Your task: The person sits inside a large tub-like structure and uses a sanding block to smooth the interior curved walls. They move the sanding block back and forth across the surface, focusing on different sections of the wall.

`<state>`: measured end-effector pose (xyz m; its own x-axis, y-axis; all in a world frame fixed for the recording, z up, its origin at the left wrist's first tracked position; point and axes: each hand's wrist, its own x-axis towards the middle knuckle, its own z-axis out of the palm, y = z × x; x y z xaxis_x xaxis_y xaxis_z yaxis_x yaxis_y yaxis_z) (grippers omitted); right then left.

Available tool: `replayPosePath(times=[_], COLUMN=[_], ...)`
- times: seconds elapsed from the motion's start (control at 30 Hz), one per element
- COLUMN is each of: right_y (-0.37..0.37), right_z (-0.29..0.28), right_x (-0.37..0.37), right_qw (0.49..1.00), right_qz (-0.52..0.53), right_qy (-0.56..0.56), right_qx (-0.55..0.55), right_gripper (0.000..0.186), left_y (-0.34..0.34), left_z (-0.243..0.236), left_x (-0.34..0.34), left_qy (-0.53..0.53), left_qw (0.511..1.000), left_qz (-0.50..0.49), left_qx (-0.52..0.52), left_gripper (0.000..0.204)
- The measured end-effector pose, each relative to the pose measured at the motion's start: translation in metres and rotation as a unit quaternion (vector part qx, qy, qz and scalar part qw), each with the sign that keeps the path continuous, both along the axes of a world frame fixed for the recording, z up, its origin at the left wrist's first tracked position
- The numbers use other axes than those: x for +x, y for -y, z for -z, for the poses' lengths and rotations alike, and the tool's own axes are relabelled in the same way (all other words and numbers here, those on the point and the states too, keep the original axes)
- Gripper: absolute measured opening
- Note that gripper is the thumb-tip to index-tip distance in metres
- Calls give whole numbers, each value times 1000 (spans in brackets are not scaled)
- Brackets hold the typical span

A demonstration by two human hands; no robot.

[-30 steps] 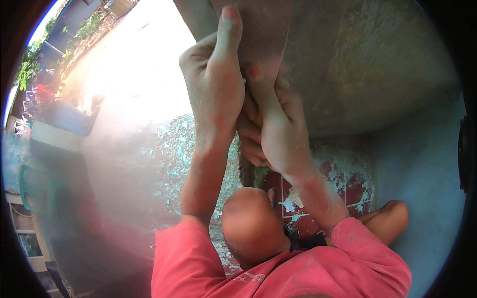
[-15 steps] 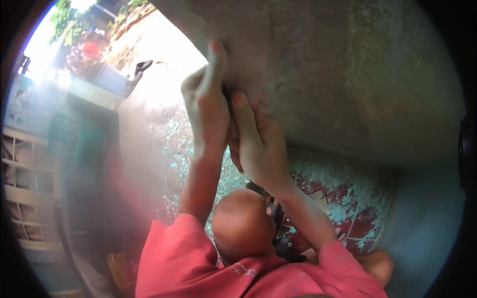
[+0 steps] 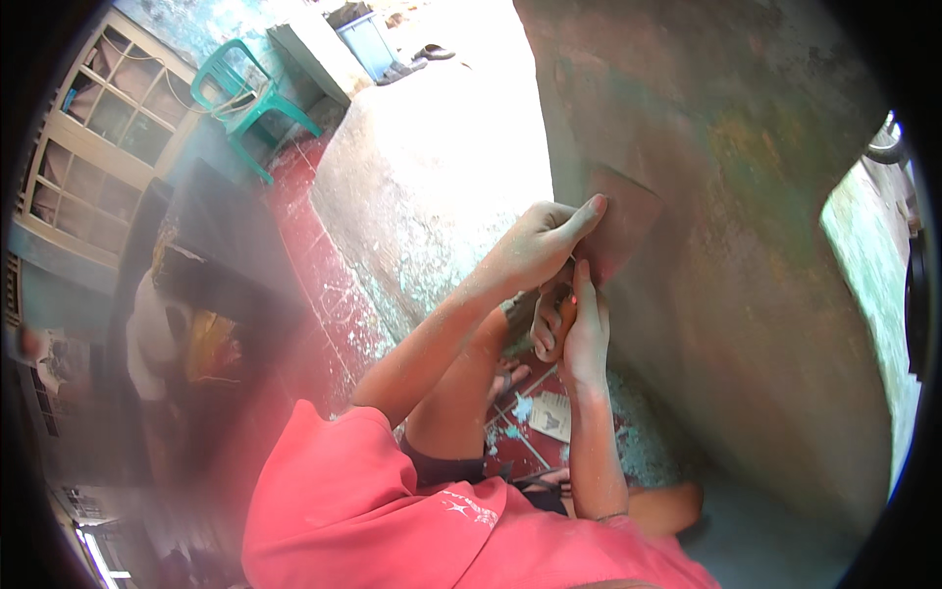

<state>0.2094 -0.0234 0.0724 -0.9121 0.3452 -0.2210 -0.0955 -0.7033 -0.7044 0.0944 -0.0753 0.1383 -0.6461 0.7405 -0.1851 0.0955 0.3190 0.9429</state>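
A large curved metal wall [image 3: 746, 255], rusty with green patches, fills the right side. A brown rectangular sheet [image 3: 628, 211], like sandpaper, lies flat against it. My left hand [image 3: 540, 245] presses on the sheet's left edge with its fingers stretched out. Just below, my right hand [image 3: 586, 334] has its fingers pointing up against the sheet's lower edge. The two hands touch each other. My bent knee [image 3: 461, 393] rises under them.
The red tiled floor [image 3: 324, 285] is strewn with pale paint flakes, and a paper scrap [image 3: 552, 414] lies on it. A green plastic chair [image 3: 250, 98], a blue bin [image 3: 368, 39] and a window frame [image 3: 88, 128] stand at the upper left.
The view has swung round, bringing the chair and window into sight. Both hands stay pressed together on the metal wall, and the brown sheet now shows under the fingers.
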Motion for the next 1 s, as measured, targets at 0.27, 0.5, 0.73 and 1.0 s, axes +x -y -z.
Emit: replayPosePath(times=[0.27,0.5,0.73,1.0], right_y=[-10,17,40,47], right_z=[0,12,-11,-24], right_x=[28,-1,-25,-45], right_qw=[998,985,961,955], right_qz=[-25,86,193,207], right_qy=[35,84,102,103], right_qx=[47,121,169,186], right_gripper=[45,40,39,40], left_y=[3,-5,-2,0], left_z=[56,65,44,35], left_x=[25,1,-19,-36], left_qy=[155,190,235,256], left_qw=[975,953,928,916], left_qz=[-26,3,21,13], left_qx=[158,237,288,308], left_gripper=[47,46,48,49])
